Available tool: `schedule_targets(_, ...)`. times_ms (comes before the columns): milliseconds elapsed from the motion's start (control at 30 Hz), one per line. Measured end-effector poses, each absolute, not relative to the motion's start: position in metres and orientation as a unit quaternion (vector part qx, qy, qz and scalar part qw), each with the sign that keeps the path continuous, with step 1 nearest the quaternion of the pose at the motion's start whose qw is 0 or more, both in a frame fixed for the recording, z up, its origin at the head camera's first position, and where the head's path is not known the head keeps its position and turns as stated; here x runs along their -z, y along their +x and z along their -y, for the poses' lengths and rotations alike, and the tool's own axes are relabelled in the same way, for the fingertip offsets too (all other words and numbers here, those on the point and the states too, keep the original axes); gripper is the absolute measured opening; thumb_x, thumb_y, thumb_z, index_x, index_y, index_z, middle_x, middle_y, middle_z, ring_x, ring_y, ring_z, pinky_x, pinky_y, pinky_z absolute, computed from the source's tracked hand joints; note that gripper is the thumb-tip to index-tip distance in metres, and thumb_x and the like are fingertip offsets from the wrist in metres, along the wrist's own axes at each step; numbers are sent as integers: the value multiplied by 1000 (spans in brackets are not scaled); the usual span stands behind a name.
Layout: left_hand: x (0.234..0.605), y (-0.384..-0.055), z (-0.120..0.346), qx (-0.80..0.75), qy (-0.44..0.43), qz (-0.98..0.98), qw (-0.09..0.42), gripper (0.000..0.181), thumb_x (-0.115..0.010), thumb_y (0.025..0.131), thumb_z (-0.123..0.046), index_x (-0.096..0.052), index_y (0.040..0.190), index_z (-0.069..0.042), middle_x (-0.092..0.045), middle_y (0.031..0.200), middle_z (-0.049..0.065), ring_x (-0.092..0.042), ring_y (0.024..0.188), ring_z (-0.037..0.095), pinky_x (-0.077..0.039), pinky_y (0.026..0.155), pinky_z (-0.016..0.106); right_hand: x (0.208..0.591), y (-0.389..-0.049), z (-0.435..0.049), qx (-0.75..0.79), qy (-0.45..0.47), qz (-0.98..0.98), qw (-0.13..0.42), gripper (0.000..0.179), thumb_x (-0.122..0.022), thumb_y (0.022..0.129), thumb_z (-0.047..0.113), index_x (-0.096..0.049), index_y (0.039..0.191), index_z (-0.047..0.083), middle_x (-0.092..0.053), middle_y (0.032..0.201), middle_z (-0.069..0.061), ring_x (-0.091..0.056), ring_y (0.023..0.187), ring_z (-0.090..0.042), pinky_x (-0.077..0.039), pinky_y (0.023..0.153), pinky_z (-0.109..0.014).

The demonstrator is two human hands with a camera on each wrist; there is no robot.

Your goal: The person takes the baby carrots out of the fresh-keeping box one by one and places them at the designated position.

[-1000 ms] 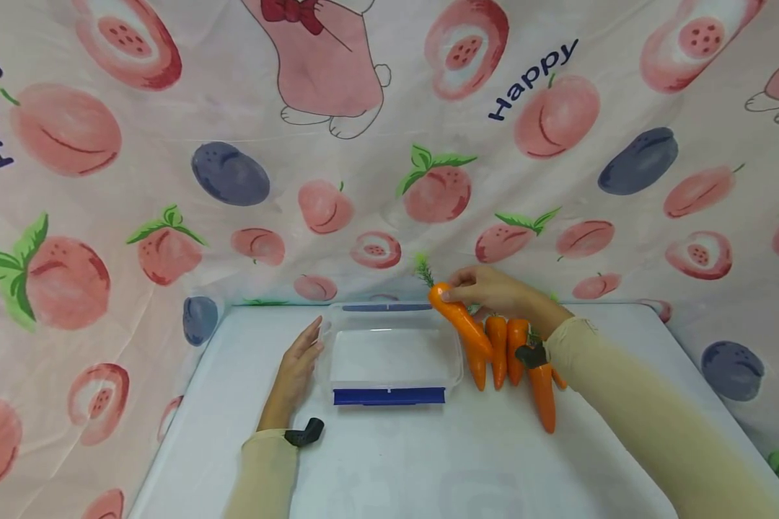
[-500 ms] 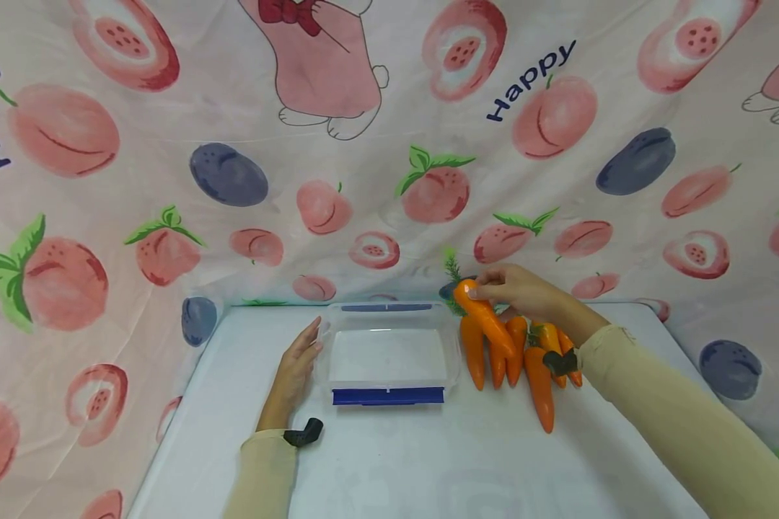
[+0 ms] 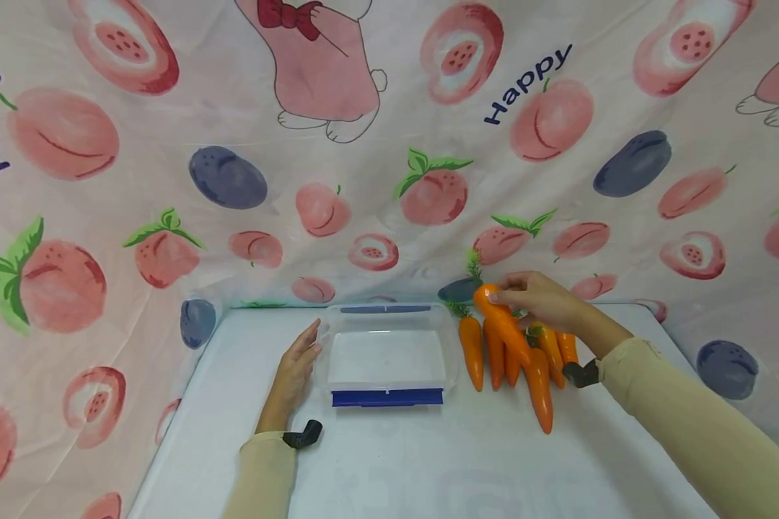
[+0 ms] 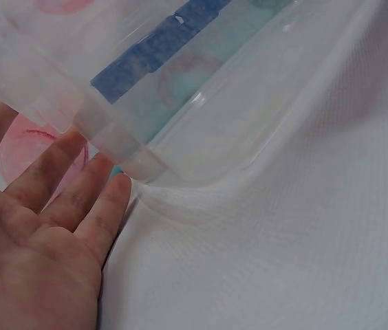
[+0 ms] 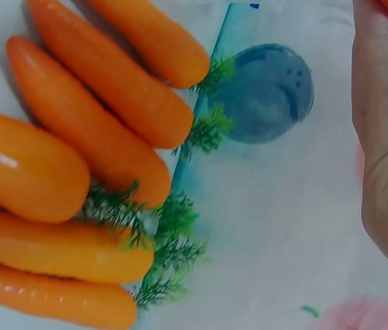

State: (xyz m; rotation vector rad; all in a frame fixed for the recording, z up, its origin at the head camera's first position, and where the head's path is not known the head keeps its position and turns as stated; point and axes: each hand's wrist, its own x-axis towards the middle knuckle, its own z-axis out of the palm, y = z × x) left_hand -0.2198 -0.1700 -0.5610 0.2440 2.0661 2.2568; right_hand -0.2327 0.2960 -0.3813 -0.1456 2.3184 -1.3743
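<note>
My right hand (image 3: 537, 299) pinches an orange carrot (image 3: 503, 324) near its green-topped end. This carrot slants above several other carrots (image 3: 472, 353) on the right of the table. In the right wrist view, those carrots (image 5: 91, 124) lie side by side with feathery green tops, while only the edge of my hand shows. A clear plastic food box (image 3: 451, 360) with blue latch strips stands in the middle. My left hand (image 3: 297, 364) rests against its left side; in the left wrist view the fingers (image 4: 101, 220) are extended at the box's corner.
The white table (image 3: 389, 461) ends at the back against a fruit-print cloth (image 3: 363, 173) that hangs behind and along the sides. One carrot (image 3: 540, 404) reaches nearer the front than the others. A black camera mount sits on each wrist.
My right hand has moved right with the carrot, from beside the box's back right corner to over the other carrots. My left hand and the box stay in place.
</note>
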Motion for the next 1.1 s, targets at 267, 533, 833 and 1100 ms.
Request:
schedule_targets(267,560,-219,169,-747,80,-659,39,55,-49,107,-10,-34,160,-11,-24,169,15,-14,158,32,-4,125,69,383,-222,-318,505,-34,-839,197,62,-68,98,44,-49,136,-1,-61,126,-17,-60,108,-32,-63,88,-45)
schedule_targets(533,560,-221,169,-749,79,-657,42,55,-48,107,-9,-34,160,-9,-23,169,14,-13,158,34,-4,125,69,387,-213,-335,497,-25,-847,185,65,-64,100,46,-46,140,-3,-60,129,-20,-61,109,-31,-62,88,-43)
schedule_targets(833,560,-219,171,-748,90,-656,37,55,-51,106,-15,-36,159,-11,-25,169,14,-14,158,31,-4,125,68,399,-205,-355,498,-3,-852,163,71,-60,101,48,-42,145,-5,-56,135,-23,-61,111,-29,-62,91,-45)
schedule_targets(1100,559,-219,170,-744,86,-661,39,54,-51,107,-16,-37,159,-13,-25,169,13,-15,158,33,-5,125,69,411,-200,-384,487,5,-862,140,67,-59,102,47,-45,142,-5,-59,133,-18,-63,110,-23,-62,90,-47)
